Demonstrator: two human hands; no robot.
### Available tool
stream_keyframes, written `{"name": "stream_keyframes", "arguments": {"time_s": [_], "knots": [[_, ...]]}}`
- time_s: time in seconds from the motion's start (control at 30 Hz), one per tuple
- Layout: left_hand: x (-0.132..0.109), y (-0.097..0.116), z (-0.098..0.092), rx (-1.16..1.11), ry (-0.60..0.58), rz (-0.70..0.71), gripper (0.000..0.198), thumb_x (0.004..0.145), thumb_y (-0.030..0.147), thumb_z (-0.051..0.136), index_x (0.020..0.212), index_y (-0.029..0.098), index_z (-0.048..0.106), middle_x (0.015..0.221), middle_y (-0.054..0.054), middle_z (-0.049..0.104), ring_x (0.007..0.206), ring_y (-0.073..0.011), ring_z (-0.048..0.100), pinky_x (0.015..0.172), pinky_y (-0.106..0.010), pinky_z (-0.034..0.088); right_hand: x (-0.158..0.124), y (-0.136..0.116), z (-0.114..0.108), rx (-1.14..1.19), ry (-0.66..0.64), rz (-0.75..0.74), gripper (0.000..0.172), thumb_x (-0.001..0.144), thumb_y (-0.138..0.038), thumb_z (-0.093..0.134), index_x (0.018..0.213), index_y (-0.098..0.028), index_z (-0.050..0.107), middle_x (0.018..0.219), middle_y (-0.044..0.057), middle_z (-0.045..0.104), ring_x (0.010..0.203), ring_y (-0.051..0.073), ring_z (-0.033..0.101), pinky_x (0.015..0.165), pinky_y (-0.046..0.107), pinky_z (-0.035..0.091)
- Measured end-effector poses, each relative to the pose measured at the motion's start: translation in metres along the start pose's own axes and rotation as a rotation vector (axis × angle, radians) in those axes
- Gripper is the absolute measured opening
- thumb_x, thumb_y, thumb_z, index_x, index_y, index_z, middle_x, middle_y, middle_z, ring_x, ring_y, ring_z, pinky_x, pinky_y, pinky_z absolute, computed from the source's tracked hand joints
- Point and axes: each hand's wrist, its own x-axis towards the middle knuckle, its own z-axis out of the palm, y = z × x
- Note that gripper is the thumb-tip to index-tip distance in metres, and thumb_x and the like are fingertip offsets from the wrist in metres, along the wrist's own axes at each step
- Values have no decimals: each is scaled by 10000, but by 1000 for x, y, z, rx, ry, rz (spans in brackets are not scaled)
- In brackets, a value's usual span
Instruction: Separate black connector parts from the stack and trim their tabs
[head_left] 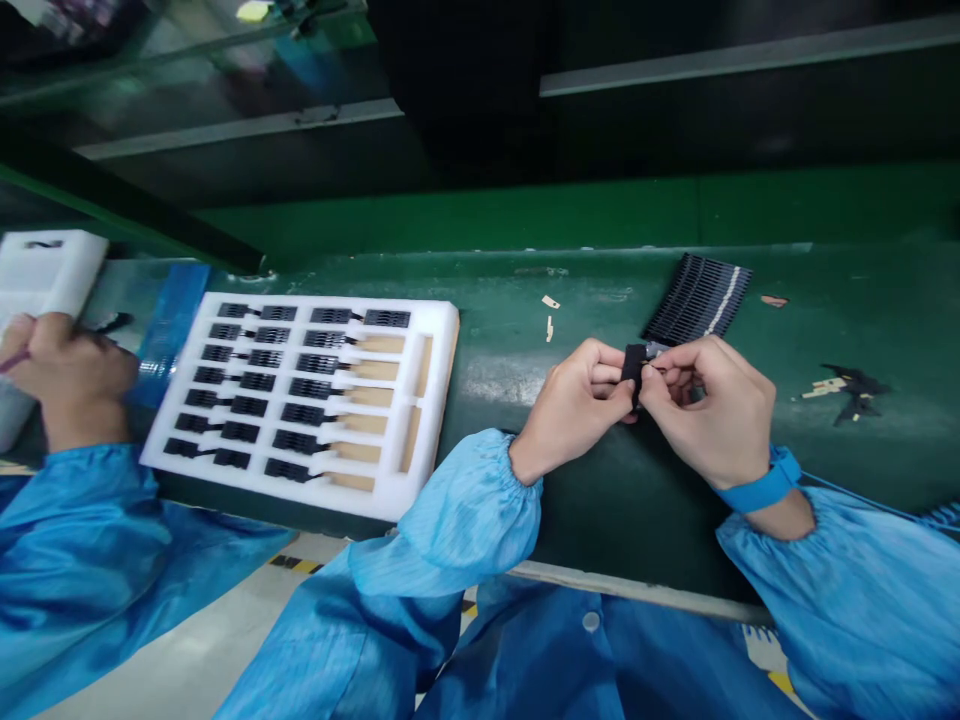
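Note:
Between the fingers and thumb of my left hand (581,405) is a small black rectangular part (634,368), held above the green bench. My right hand (709,400) is closed in a pinch at the part's right edge; its fingertips hide what they grip. A small greyish piece (655,350) shows at the top between the two hands. Just beyond them lies a stack of slim black strips (697,300) with a pale line across it. A blue wrist strap (761,485) with a cord circles my right wrist.
To the left, a white foam tray (454,345) holds rows of black parts in its slots. A pile of black and cream scraps (851,390) lies at right. Cream bits (550,302) dot the bench (495,370). At far left, a co-worker's hand (79,380) is beside a white foam block (56,270).

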Motion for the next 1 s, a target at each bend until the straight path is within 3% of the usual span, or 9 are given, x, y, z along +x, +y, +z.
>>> {"name": "stream_keyframes", "arguments": {"time_s": [0.23,0.53,0.8,1.0], "knots": [[-3,-6,8,3,31,61,287,853,265,781,1014,176,560,913,-21,758,804,-145,760,694,-211,631,0,-3,2,73,32,160,105,779,-171,672,745,-230,592,645,-29,591,516,123,539,493,263,454],[-3,-7,5,57,28,94,236,890,260,734,1036,184,565,951,-34,769,822,-156,767,719,-226,629,0,-2,0,86,19,147,120,782,-156,673,738,-231,591,648,-33,582,515,122,533,503,268,452],[-4,-8,0,254,43,218,161,942,210,650,1102,197,631,1058,-43,782,1005,-173,764,836,-237,620,0,1,-1,102,-38,204,87,799,-198,685,765,-224,609,650,-29,596,533,127,560,514,264,461],[-7,-8,-5,592,84,367,253,943,203,627,1190,252,644,1118,-18,772,1025,-185,757,860,-266,611,1,2,-4,138,-76,257,75,802,-206,693,779,-218,623,633,-31,594,528,126,560,504,257,457]]}}
